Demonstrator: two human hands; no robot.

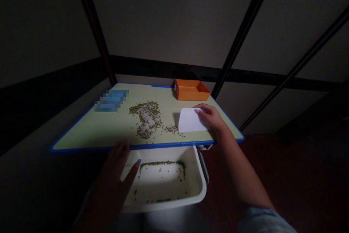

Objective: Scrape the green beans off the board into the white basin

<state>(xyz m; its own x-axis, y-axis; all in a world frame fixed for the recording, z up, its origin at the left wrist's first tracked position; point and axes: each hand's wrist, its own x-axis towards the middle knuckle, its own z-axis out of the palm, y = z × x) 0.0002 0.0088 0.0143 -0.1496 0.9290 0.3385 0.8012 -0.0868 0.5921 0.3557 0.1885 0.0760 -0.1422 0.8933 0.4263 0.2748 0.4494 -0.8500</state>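
Note:
My right hand (209, 116) grips a white flat scraper (190, 120) standing on the pale green table (103, 131), just right of a pile of mixed green and white grains (147, 116). My left hand (117, 175) holds the left rim of a white tray (196, 189) kept below the table's near blue edge. Its thumb lies over the rim inside the tray. Some green grains lie scattered in the tray, mostly along its far wall.
An orange open box (191, 89) stands at the table's far right corner. A blurred blue patch (111, 100) sits at the far left of the table. Dark wall panels and black bars rise behind. Dark reddish floor lies to the right.

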